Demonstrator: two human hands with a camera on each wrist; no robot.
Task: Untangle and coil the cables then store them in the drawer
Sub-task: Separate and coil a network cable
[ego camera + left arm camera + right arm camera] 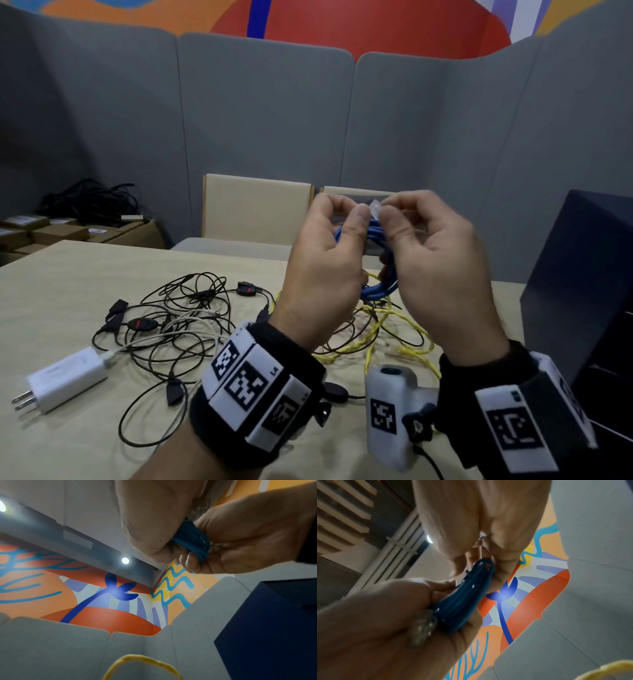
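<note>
Nearest, the left hand (325, 253) and right hand (435, 260) both curl closed around the coiled blue cable (378, 274), raised above the table (68, 274), where yellow (394, 342) and black cables (178, 318) lie tangled beyond.

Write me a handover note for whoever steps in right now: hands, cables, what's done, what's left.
Left hand: grips the coiled blue cable, held above the table.
Right hand: holds the same coil and pinches its clear plug at the top.
Done: blue cable looks coiled, not stored.
Left: yellow cable, black cables and white charger with its cord lie tangled on the table. No open drawer shows; a dark cabinet stands at right.
</note>
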